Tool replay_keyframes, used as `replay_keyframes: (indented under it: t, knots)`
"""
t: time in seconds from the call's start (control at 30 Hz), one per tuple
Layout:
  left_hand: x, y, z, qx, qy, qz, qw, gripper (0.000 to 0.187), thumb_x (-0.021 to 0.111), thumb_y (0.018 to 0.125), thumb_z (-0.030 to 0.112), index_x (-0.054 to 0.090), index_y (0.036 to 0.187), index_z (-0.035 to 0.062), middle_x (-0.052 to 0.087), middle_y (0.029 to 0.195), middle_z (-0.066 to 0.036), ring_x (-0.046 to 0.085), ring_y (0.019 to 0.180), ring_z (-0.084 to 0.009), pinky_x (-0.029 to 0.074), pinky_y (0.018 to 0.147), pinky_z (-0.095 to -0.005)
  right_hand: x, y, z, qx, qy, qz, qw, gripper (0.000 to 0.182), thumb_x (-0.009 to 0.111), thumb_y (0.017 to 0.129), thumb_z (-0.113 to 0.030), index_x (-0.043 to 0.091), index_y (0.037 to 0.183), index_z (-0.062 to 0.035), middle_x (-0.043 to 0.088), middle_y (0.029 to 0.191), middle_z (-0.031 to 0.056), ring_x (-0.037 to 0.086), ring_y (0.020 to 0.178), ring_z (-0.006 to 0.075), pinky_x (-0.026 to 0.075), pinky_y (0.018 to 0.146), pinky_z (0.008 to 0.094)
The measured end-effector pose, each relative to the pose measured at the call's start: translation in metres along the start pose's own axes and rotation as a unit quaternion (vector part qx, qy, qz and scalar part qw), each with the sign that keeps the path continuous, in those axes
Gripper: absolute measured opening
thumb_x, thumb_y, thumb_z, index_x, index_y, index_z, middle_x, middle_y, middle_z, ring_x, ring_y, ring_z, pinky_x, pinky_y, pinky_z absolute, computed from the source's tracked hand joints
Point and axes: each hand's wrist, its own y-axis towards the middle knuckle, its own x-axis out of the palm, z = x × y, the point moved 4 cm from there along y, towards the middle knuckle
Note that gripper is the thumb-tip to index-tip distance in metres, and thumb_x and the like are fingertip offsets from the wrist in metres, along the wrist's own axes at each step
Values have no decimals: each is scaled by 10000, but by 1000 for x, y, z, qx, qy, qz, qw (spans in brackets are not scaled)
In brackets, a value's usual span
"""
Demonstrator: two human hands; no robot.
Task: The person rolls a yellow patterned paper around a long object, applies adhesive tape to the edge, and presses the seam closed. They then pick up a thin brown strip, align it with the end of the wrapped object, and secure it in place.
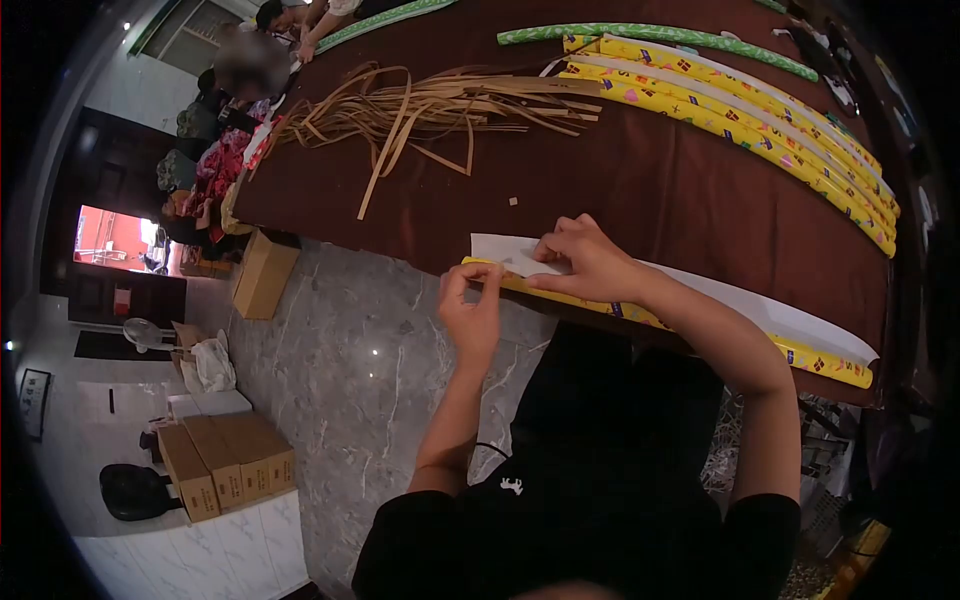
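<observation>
A sheet of yellow patterned wrapping paper [820,367] with a white inner side lies along the near table edge, partly rolled. My left hand [472,312] pinches the paper's left end between thumb and forefinger. Just right of it, my right hand [597,265] is closed on the rolled edge, its thumb along the yellow side and its curled fingers over the white side. The fingertips partly hide the paper there. A tiny beige square [513,201] lies on the table beyond my hands.
Several yellow patterned paper rolls [740,115] lie at the back right of the brown-covered table [650,190], near a green roll [650,36]. Loose brown strips [430,110] spread over the left. Other people sit at the far left end. Cardboard boxes [225,465] stand on the floor.
</observation>
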Motion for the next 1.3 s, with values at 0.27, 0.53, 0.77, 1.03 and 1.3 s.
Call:
replay_keyframes:
  t: [0.27,0.53,0.77,1.03,1.3]
  knots:
    - [-3,44,-69,-60,88,-25,994,111,751,802,107,681,819,24,660,810,-79,608,814,-188,487,757,-332,-22,-4,-4,73,58,-52,994,362,731,838,-340,582,1095,-133,548,728,4,405,870,190,383,788,319]
    - [3,61,-73,-93,43,-83,991,170,748,799,143,679,833,-9,706,763,-96,661,680,-157,506,656,-284,-26,-4,-6,-41,-63,-22,997,211,689,835,-329,677,946,-151,588,673,40,512,741,190,352,815,349]
    - [5,71,-75,-99,93,-73,988,176,749,798,152,683,834,-6,700,745,-95,666,689,-168,510,656,-303,-26,-6,-6,-118,-198,113,966,168,702,807,-294,768,894,-166,555,544,7,506,728,181,350,818,352]
    - [5,72,-73,-98,109,-77,986,187,747,795,172,690,835,-2,709,771,-123,689,713,-216,520,668,-331,-22,-7,-9,-145,-244,90,955,144,693,799,-280,754,755,-157,551,531,14,491,701,190,353,814,357]
    - [10,76,-69,-106,173,-96,975,179,747,791,140,691,839,-23,692,765,-83,633,696,-133,498,664,-278,-20,-7,-6,-120,-299,67,944,129,686,800,-261,765,800,-159,564,566,-6,493,759,189,357,848,372]
